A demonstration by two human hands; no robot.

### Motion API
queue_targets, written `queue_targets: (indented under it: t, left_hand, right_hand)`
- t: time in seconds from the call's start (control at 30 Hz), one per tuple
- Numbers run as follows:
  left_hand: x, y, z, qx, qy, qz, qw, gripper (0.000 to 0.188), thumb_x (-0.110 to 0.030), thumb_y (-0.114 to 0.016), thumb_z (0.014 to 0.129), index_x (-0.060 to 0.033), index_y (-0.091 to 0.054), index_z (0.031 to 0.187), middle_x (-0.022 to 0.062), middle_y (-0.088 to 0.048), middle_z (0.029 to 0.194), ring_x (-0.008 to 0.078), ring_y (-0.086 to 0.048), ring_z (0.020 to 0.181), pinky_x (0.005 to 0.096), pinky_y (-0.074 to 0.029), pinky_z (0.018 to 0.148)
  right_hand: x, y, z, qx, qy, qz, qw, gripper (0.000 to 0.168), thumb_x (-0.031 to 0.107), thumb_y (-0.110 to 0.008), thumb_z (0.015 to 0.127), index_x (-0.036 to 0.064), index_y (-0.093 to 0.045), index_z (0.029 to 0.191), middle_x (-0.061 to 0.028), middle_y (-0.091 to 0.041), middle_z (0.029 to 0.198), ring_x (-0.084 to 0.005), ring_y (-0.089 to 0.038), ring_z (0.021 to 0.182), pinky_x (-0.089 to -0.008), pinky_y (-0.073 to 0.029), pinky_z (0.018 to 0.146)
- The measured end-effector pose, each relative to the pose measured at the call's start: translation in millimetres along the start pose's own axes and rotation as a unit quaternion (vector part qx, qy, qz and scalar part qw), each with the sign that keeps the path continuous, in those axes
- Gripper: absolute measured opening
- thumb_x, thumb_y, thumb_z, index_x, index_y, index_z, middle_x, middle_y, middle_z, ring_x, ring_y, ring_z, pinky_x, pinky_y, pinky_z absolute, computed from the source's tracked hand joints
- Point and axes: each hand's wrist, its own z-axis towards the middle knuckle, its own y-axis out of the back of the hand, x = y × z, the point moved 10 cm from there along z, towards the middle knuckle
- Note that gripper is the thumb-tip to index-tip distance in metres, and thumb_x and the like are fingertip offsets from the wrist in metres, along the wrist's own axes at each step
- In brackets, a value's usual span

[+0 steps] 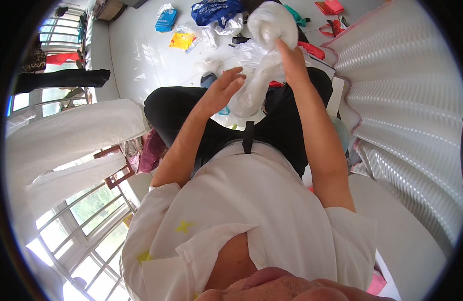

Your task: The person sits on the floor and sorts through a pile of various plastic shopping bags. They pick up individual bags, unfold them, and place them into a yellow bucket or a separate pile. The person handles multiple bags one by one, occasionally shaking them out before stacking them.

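My right hand (292, 62) is closed on the lower edge of a puffy bundle of whitish translucent plastic (271, 24), held out beyond my knees. From about there a long crumpled length of clear plastic (252, 94) runs down between my legs; whether it joins the bundle cannot be made out. My left hand (225, 88) hovers beside this length with fingers spread and nothing in them. More crumpled clear plastic (250, 52) lies behind it, left of the right wrist.
On the tiled floor (137, 56) ahead lie a blue bag (216, 13), a light-blue packet (166, 20), a yellow packet (181, 40) and red items (331, 28). A ribbed, shiny pale curtain or cover (404, 75) spans the right side. Barred windows (92, 207) and hanging cloth (77, 131) are at left.
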Motion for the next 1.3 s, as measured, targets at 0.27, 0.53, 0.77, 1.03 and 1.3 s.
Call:
queue_targets:
  t: [0.27,0.53,0.77,1.03,1.3]
  left_hand:
    - [-58,28,61,-0.109,-0.188,-0.013,0.976,0.05,-0.035,-0.055,0.1,0.0006,-0.049,0.133,0.0132,-0.058,0.126,0.0206,-0.057,0.115,0.032,-0.042,0.104]
    - [-68,61,57,-0.09,-0.061,0.014,0.994,0.056,-0.044,-0.06,0.093,0.0026,-0.06,0.124,0.0156,-0.065,0.117,0.0235,-0.062,0.109,0.0314,-0.046,0.099]
    - [-15,96,57,-0.201,-0.031,0.166,0.965,0.082,-0.062,-0.067,0.08,0.0093,-0.059,0.119,0.024,-0.068,0.103,0.0338,-0.067,0.099,0.0381,-0.051,0.088]
    - [-30,117,56,-0.249,0.005,0.139,0.958,0.074,-0.059,-0.068,0.082,0.0063,-0.059,0.115,0.0173,-0.068,0.096,0.0259,-0.068,0.085,0.0351,-0.054,0.078]
    - [-46,115,67,-0.176,-0.077,-0.001,0.981,0.068,-0.042,-0.068,0.087,0.0033,-0.048,0.134,0.0208,-0.059,0.123,0.0293,-0.059,0.111,0.0355,-0.048,0.094]
  right_hand:
    - [21,-71,-53,0.164,0.091,-0.253,0.949,0.055,0.036,-0.071,0.085,-0.001,-0.056,0.122,-0.0166,-0.066,0.108,-0.0256,-0.064,0.101,-0.0362,-0.05,0.087]
    - [-15,-88,-75,0.25,-0.098,-0.275,0.923,0.055,0.039,-0.069,0.085,0.0,-0.059,0.123,-0.0149,-0.067,0.109,-0.0249,-0.064,0.1,-0.0372,-0.05,0.087]
    - [-29,-97,-73,0.231,-0.1,-0.173,0.952,0.047,0.039,-0.064,0.091,0.0,-0.062,0.118,-0.0084,-0.068,0.1,-0.0173,-0.064,0.088,-0.0313,-0.051,0.08]
    - [-9,-88,-52,0.194,-0.009,-0.211,0.958,0.035,0.032,-0.055,0.099,-0.001,-0.067,0.109,-0.0037,-0.068,0.088,-0.0102,-0.06,0.079,-0.0271,-0.049,0.073]
    - [36,-91,-43,0.126,0.112,-0.309,0.936,0.032,0.028,-0.055,0.098,-0.002,-0.063,0.093,-0.006,-0.063,0.074,-0.0114,-0.053,0.068,-0.0284,-0.045,0.066]
